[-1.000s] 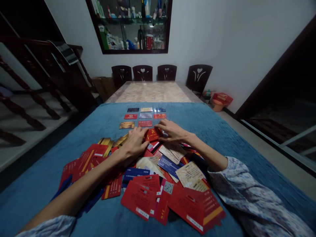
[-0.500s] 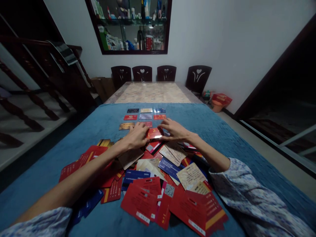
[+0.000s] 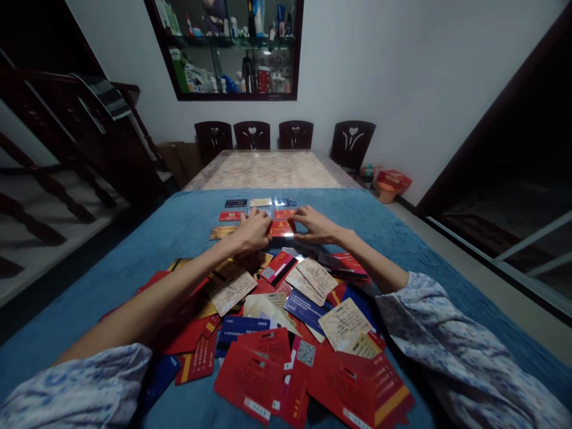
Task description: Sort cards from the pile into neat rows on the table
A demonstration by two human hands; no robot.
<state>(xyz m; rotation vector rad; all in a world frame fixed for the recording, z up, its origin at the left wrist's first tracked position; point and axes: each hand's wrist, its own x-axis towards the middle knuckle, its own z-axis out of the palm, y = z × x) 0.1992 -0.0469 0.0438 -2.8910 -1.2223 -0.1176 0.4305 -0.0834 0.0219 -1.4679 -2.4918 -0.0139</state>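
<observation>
While both bare forearms stretch straight ahead over the bench (image 3: 272, 170), pale patterned sleeves bunched near the elbows, the left hand (image 3: 254, 230) and right hand (image 3: 318, 225) meet far out from the body. Their knuckles face up and their wrists are low over the blue textured cloth (image 3: 402, 238) that covers the near part of the bench.

Each grip is nearly closed. The left hand's curled fingers pinch the left short end of a red rectangular plastic card (image 3: 282, 228), and the right hand's fingertips close on its right short end. The other fingers of the right hand fan out slightly. Whether the card lies on the cloth or is held just above it cannot be told.

This red rectangular plastic card lies flat and level, long side across the view. It bears faint gold print, and a bright glint runs along its near edge. It sits at the right end of the nearest row of a neat block of small cards (image 3: 260, 202) laid out on the cloth. A gold-toned card (image 3: 222, 232) lies in the same row, off to the left of the left hand.

Nearer the body, under both forearms, is a loose overlapping heap of red, blue and cream cards (image 3: 277, 333).
</observation>
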